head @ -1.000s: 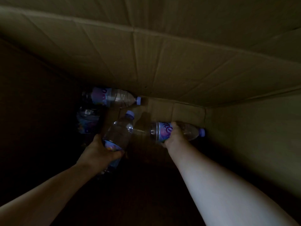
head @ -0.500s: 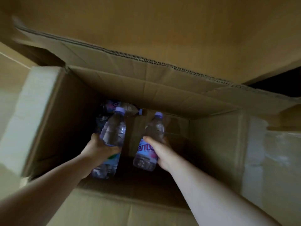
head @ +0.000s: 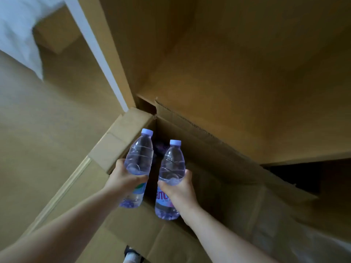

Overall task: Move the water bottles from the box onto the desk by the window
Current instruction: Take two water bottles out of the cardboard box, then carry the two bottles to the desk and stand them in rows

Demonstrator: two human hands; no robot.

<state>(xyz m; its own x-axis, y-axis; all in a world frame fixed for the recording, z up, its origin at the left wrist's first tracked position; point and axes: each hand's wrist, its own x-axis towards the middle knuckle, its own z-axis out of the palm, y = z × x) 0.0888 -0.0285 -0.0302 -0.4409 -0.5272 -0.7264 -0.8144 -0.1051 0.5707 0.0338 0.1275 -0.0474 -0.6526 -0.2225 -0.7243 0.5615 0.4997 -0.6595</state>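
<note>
We hold two water bottles above the open cardboard box (head: 121, 147); our left hand (head: 123, 180) curls round the middle of the left bottle (head: 139, 158), thumb across its front, and our right hand (head: 179, 188) wraps the middle of the right bottle (head: 171, 168) the same way; both bottles stand nearly upright, pale purple caps pointing away from us, bases hanging below our fingers; they sit just beside each other, whether touching we cannot tell. Beyond our hands, deep in the box, we make out a dim purple shape (head: 161, 149), too dark to name; the box flaps (head: 209, 141) fold outward past our right hand. To the left of our left hand lies tan floor (head: 38, 139), with a white strip (head: 98, 54) running away from us and something white (head: 17, 31) at the far left corner.
</note>
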